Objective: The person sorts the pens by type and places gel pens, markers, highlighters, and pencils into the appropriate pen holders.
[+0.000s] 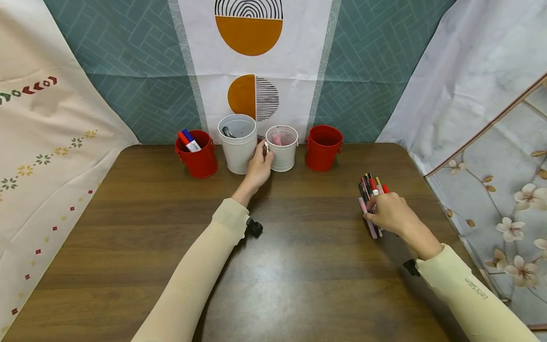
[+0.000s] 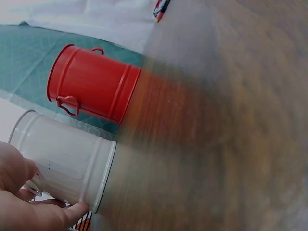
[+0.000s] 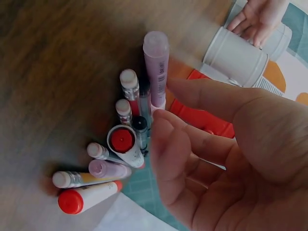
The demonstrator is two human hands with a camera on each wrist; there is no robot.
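My left hand (image 1: 258,170) grips the side handle of the small white bucket (image 1: 284,156), its fingers curved against the wall in the left wrist view. Something pink shows inside that bucket. My right hand (image 1: 393,213) reaches over a bunch of pens and markers (image 1: 365,187) lying on the table. Its thumb and index finger are bent close beside a pink pen (image 3: 156,67), with a small gap between their tips. Around it lie a red-capped marker (image 3: 79,199), a white marker with a red end (image 3: 122,139) and several white-tipped pens (image 3: 129,79).
Left of my left hand stands a larger white bucket (image 1: 240,154) with dark pens inside. Farther left, a red bucket (image 1: 202,164) holds a red and a blue marker. Another red bucket (image 1: 323,154) stands right of the small white one. Cloth hangs behind the brown table (image 1: 307,285).
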